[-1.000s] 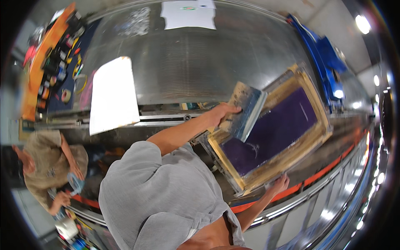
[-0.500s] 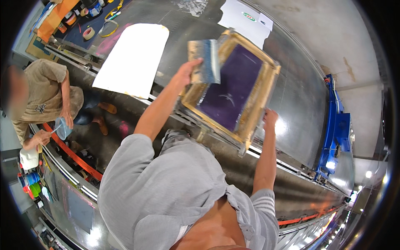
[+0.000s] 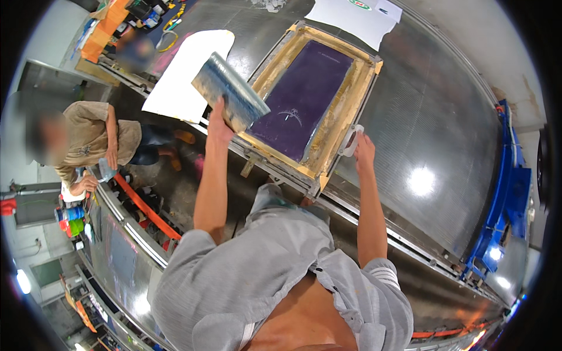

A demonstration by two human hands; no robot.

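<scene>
My left hand (image 3: 219, 124) is closed on a wide squeegee (image 3: 229, 90) with a blue-stained wooden body. I hold it tilted in the air, over the left edge of a screen-printing frame (image 3: 280, 157). Dark purple mesh (image 3: 310, 88) fills the frame, with a small pale fan-shaped design near its close end. On the frame's right side, my right hand (image 3: 365, 152) has its fingers curled at a white handle (image 3: 350, 140). The frame appears to lie on the long metal table (image 3: 427, 123).
A white cut panel (image 3: 184, 73) lies left of the frame, and a white printed piece (image 3: 351, 20) beyond it. Metal rails run along the table's front edge. To the left, a person (image 3: 93, 131) holds a clear container. A blue machine part (image 3: 497, 205) stands at right.
The frame was tilted and blurred before; now it sits squarer on the table. The squeegee has swung left and turned in my left hand. My right hand stays at the frame's right side.
</scene>
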